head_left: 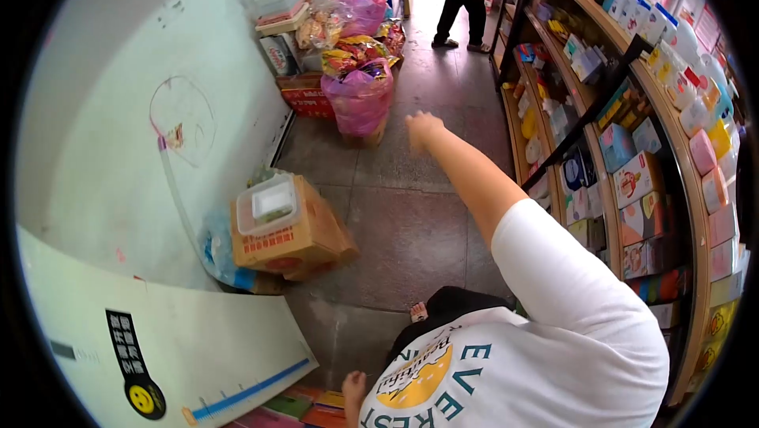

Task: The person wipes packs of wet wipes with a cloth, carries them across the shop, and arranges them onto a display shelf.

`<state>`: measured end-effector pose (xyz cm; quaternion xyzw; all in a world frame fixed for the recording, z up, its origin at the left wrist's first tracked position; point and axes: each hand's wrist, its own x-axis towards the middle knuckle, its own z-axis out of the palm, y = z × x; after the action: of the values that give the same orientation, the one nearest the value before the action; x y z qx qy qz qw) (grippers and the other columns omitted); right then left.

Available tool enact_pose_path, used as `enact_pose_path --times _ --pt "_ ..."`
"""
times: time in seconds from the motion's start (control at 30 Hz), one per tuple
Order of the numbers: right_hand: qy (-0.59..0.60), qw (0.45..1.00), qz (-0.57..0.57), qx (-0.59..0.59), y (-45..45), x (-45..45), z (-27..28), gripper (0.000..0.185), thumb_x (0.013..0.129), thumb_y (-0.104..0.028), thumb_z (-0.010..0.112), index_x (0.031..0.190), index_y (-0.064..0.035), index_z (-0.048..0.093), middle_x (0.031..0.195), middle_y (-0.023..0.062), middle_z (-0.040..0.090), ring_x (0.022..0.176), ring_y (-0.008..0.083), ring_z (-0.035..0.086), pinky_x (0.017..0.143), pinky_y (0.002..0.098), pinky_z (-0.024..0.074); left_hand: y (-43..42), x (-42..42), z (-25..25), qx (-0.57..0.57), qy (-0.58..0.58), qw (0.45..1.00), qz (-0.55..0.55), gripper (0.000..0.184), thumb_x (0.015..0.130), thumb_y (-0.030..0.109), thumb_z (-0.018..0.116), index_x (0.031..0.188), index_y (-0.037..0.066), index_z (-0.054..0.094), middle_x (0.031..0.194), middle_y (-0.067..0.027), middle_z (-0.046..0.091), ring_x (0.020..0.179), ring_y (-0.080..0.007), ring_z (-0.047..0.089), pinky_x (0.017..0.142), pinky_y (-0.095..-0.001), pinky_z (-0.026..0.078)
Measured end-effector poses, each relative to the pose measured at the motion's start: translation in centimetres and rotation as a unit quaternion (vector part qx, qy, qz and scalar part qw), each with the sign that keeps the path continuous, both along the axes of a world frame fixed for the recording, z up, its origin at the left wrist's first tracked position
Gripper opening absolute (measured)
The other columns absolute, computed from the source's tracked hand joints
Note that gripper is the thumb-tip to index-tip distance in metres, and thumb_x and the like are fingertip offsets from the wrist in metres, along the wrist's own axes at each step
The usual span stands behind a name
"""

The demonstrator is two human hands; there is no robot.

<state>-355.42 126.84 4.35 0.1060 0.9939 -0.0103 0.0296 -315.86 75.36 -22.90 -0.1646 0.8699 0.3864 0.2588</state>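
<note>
My right arm reaches forward over the aisle, and my right hand [423, 129] hangs in the air with nothing visible in it. Its fingers bend downward and are blurred, so I cannot tell how closed they are. Low in the view is my left hand [354, 387], beside my white T-shirt [553, 333], with its fingers curled in and nothing seen in them. Nearest to the right hand, but apart from it, stands a pink plastic bag [360, 104] topped with snack packets [356, 56]. A cardboard box [277, 248] with a clear plastic container [269, 205] on top stands to the left.
Wooden shelves [589, 104] full of boxes and bottles line the right side. A pale wall [87, 135] runs along the left, with a white panel bearing a smiley sticker [144, 398] below it. A person [460, 1] in dark trousers stands at the far end of the tiled floor [411, 238].
</note>
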Motion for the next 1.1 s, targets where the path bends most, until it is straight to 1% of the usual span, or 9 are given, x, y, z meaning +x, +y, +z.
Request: enact_pose_path --times 0.03,0.1,0.2,0.43,0.6,0.73,0.87,0.93,1.1 --pt "0.0 1.0 -0.008 -0.005 0.8 -1.5 -0.6 0.037 0.071 -0.019 0.058 0.107 -0.0091 0.058 0.109 0.0127 0.056 0.101 0.0266 0.055 0.081 0.0356 0.0463 -0.5 0.7 -0.6 -0.008 -0.039 0.999 -0.006 0.034 0.076 0.028 0.061 0.096 0.001 0.059 0.087 -0.015 0.063 0.082 -0.0251 0.061 0.074 -0.0329 0.047" --pt "-0.34 0.937 0.017 -0.082 2.9 -6.3 -1.9 0.044 0.074 -0.018 0.056 0.117 -0.0102 0.051 0.123 0.0153 0.045 0.113 0.0304 0.044 0.086 0.0382 0.0438 -0.5 0.0 -0.9 -0.027 -0.068 0.997 -0.021 0.033 0.076 0.028 0.061 0.095 0.001 0.059 0.087 -0.0149 0.062 0.081 -0.0249 0.06 0.073 -0.0327 0.047" --pt "-0.102 0.993 -0.048 -0.036 3.7 -6.9 -3.7 0.051 0.071 -0.016 0.056 0.12 -0.0122 0.046 0.137 0.0177 0.023 0.122 0.0366 0.031 0.092 0.0409 0.0389 0.9 -2.9 -0.7 -0.044 -0.068 0.996 -0.021 0.032 0.077 0.028 0.06 0.093 0.002 0.059 0.086 -0.0148 0.062 0.08 -0.0246 0.06 0.072 -0.0323 0.046" --pt "-0.045 0.997 -0.031 -0.046 11.0 -18.0 -0.7 0.068 0.069 -0.016 0.057 0.132 -0.0201 0.03 0.142 0.0164 0.003 0.128 0.0393 0.017 0.094 0.0432 0.0365 7.7 -14.0 3.3 -0.086 0.045 0.995 -0.007 0.029 0.079 0.029 0.059 0.09 0.003 0.06 0.085 -0.0146 0.061 0.078 -0.0239 0.058 0.068 -0.0315 0.045" --pt "0.185 0.969 0.008 -0.165 20.4 -31.8 -1.9 0.066 0.068 -0.017 0.061 0.128 -0.0162 0.034 0.139 0.0203 0.01 0.124 0.0415 0.024 0.096 0.0422 0.0338 18.0 -23.9 3.4 -0.084 0.023 0.995 0.05 0.038 0.079 0.03 0.06 0.1 -0.001 0.057 0.092 -0.0182 0.06 0.087 -0.0267 0.056 0.079 -0.0309 0.044" --pt "0.246 0.922 0.17 -0.246 28.6 -32.0 -0.7 0.069 0.068 -0.016 0.06 0.131 -0.011 0.029 0.137 0.0278 0.008 0.123 0.0421 0.023 0.101 0.0427 0.0264 26.7 -32.3 5.2 -0.062 0.009 0.998 0.005 0.038 0.078 0.029 0.06 0.1 -0.001 0.057 0.094 -0.0178 0.06 0.087 -0.0251 0.056 0.078 -0.031 0.044" --pt "0.171 0.937 0.119 -0.281 37.9 -30.3 0.5 0.073 0.068 -0.024 0.066 0.13 -0.0093 0.03 0.136 0.0295 0.007 0.122 0.0442 0.024 0.099 0.0421 0.0289 30.8 -41.4 7.3 0.042 0.073 0.994 -0.068 0.037 0.078 0.028 0.061 0.1 -0.001 0.057 0.095 -0.0175 0.06 0.087 -0.0234 0.056 0.078 -0.0311 0.044" --pt "0.144 0.952 0.077 -0.261 42.3 -30.3 0.8 0.07 0.07 -0.023 0.065 0.13 -0.0092 0.03 0.137 0.0285 0.008 0.12 0.0431 0.028 0.098 0.0411 0.0311 33.1 -47.6 8.8 -0.133 0.06 0.983 -0.112 0.037 0.077 0.029 0.059 0.1 0.0 0.058 0.099 -0.0193 0.059 0.092 -0.0283 0.057 0.081 -0.0339 0.044" --pt "0.174 0.946 0.04 -0.271 52.7 -27.9 2.6 0.064 0.073 -0.024 0.063 0.127 -0.0067 0.033 0.134 0.0261 0.019 0.117 0.0395 0.035 0.096 0.0384 0.0328 40.0 -61.1 7.8 -0.137 0.036 0.966 -0.216 0.041 0.078 0.038 0.057 0.101 0.005 0.058 0.101 -0.017 0.059 0.094 -0.0292 0.056 0.08 -0.0357 0.044"
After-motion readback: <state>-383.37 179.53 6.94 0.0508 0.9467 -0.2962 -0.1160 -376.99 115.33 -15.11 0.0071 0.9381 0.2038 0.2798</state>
